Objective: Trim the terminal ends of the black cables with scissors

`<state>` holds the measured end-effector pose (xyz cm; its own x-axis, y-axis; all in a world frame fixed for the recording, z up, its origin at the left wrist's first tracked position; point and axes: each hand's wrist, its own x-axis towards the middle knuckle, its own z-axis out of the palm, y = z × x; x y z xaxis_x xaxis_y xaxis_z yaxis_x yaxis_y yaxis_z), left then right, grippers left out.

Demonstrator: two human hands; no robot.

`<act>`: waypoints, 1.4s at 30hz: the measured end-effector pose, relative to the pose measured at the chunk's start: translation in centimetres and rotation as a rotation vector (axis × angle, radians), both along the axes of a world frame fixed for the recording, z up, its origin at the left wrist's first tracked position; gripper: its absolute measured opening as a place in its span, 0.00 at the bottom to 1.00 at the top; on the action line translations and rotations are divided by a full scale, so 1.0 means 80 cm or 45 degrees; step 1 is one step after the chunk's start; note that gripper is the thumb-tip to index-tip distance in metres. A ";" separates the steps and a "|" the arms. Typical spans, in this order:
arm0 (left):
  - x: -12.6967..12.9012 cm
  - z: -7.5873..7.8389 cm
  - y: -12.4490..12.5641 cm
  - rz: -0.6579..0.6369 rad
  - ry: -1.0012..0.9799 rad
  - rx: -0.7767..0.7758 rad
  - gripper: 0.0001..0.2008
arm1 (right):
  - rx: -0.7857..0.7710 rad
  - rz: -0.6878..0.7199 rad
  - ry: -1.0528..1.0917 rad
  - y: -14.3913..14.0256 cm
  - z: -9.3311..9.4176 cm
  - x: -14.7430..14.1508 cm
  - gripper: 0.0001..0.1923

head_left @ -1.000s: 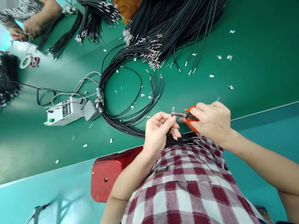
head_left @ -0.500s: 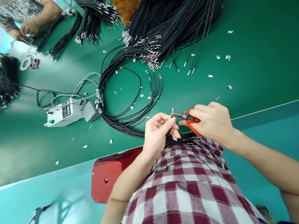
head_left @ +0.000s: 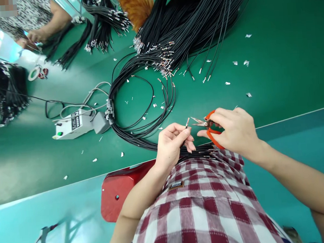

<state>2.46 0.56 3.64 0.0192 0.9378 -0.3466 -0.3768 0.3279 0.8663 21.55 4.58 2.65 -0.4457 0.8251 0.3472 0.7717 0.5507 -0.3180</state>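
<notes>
Between thumb and forefinger, my left hand pinches a black cable close to its stripped end, where thin wires stick up. My right hand is wrapped round the orange handles of small scissors. The scissor blades are parted and point left, just right of the cable tip and apart from it. A coiled bundle of black cables curves along the table's left side and runs under my left hand. More cable ends lie at the table edge against my checked apron.
A large heap of black cables fills the back, beside a brown fluffy thing. A white box with a green button stands at left. White scraps dot the green table. Far left, another person's hands work. A red stool stands below.
The scissors have opened and drawn back to the right, off the cable end. My left hand keeps its pinch in nearly the same place. The view has shifted slightly.
</notes>
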 end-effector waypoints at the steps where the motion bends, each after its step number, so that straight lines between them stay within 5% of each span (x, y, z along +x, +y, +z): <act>1: 0.000 0.000 -0.001 0.002 0.001 0.004 0.16 | 0.043 -0.010 -0.037 0.001 -0.001 0.000 0.25; 18: 0.001 -0.002 -0.004 0.015 0.081 0.008 0.16 | 0.117 0.071 -0.376 0.003 0.005 -0.003 0.24; 26: -0.003 0.000 0.001 0.025 -0.027 -0.006 0.16 | -0.131 0.088 0.058 0.015 0.008 0.001 0.29; 42: -0.010 -0.004 -0.001 -0.063 -0.170 -0.058 0.13 | 0.367 0.085 -0.247 0.010 -0.013 -0.011 0.23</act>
